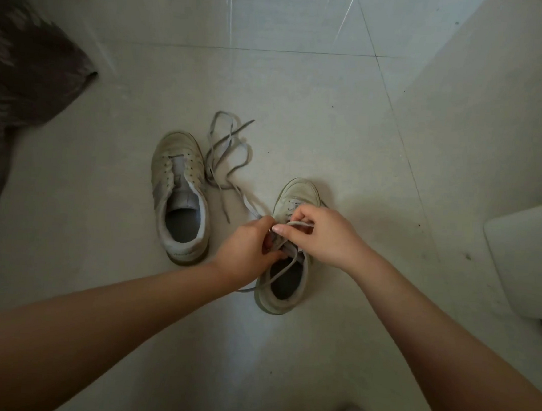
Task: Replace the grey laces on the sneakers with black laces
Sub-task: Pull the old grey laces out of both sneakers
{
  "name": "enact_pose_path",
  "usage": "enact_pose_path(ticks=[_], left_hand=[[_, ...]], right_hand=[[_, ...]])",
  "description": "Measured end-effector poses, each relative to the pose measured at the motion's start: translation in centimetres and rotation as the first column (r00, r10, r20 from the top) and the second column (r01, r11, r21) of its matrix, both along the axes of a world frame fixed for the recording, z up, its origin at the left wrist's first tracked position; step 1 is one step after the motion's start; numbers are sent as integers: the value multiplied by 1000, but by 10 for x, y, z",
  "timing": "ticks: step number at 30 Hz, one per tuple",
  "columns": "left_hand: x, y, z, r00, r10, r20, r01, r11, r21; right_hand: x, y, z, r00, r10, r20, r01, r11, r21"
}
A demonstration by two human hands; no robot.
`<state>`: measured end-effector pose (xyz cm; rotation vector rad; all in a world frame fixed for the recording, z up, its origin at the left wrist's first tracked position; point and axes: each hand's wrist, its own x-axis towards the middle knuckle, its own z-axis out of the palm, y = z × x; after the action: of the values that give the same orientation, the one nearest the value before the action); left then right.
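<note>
1. Two pale sneakers are sitting on the tiled floor [303, 95], near its middle, both lying lengthwise with their toes pointing away from the person and their heels toward them
2. The left sneaker [180, 195] is standing apart from the hands, its eyelets bare and its tongue showing, its long axis leaning slightly to the left at the toe
3. A loose grey lace [227, 147] is lying in loops on the floor just beside that sneaker's toe, trailing back toward the hands
4. The right sneaker [287, 254] is sitting under both hands, toe tilted a little to the right
5. The left hand [247, 251] is curling its fingers round the laced part of this sneaker, gripping the shoe's lace [282, 270], whose one strand is running down across the opening to the heel
6. The right hand [319, 234] is pinching a loop of the same lace between thumb and fingers, lifting it just above the eyelets
7. A dark furry rug [25, 69] is lying at the floor's left edge, and a white object [528, 262] is sitting at the right edge
</note>
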<state>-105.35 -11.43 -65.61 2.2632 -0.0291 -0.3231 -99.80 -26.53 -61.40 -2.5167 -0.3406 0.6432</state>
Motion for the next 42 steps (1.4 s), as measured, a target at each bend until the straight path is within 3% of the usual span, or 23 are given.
enact_pose_path(ticks=[2, 4, 6, 7, 9, 13, 17, 19, 24, 26, 27, 29, 31, 34, 37, 42], left_hand=[[0, 0, 1, 1000, -2, -8, 2, 1000, 7], [0, 0, 1, 1000, -2, -16, 2, 1000, 9], [1, 1, 1, 999, 3, -32, -3, 1000, 2], [2, 1, 2, 999, 4, -42, -4, 1000, -1], [2, 1, 2, 998, 3, -59, -3, 1000, -3], [2, 0, 3, 998, -3, -55, 4, 1000, 7], [3, 0, 2, 999, 2, -52, -1, 1000, 12], [3, 0, 1, 999, 3, -41, -2, 1000, 19], [2, 1, 1, 999, 6, -45, -6, 1000, 4], [2, 2, 0, 999, 14, -49, -14, 1000, 1], [2, 2, 0, 998, 17, -54, -17, 1000, -3], [2, 2, 1, 998, 15, -65, -16, 1000, -15], [2, 2, 2, 997, 6, -73, -8, 1000, -19], [3, 2, 3, 998, 5, -67, -5, 1000, -5], [4, 2, 2, 998, 2, -62, -2, 1000, 1], [3, 2, 2, 998, -2, -65, 2, 1000, 2]], right_hand=[[1, 3, -2, 997, 70, 18, -70, 998, -6], [0, 7, 1, 997, 75, -8, -74, 991, 112], [0, 9, 8, 992, -86, -92, 113, 931, 346], [1, 8, 12, 968, -193, -159, 245, 853, 461], [6, 1, 12, 908, -330, -259, 419, 729, 541], [8, -9, -5, 932, -320, -170, 353, 909, 224], [3, -2, -5, 997, -61, 45, 53, 984, 169], [4, 1, -3, 994, 79, 71, -84, 994, 73], [6, 7, -7, 975, 213, 68, -210, 977, -41], [6, 9, -8, 993, 118, 14, -119, 987, 109], [6, 10, -6, 999, -9, -45, 20, 969, 245], [9, 9, 0, 950, -260, -173, 312, 817, 484], [10, 5, 3, 901, -362, -239, 431, 689, 582], [9, -1, 2, 920, -285, -268, 383, 798, 466], [4, -1, -3, 942, -125, -312, 220, 931, 290], [9, 2, -1, 979, -67, -195, 116, 961, 252]])
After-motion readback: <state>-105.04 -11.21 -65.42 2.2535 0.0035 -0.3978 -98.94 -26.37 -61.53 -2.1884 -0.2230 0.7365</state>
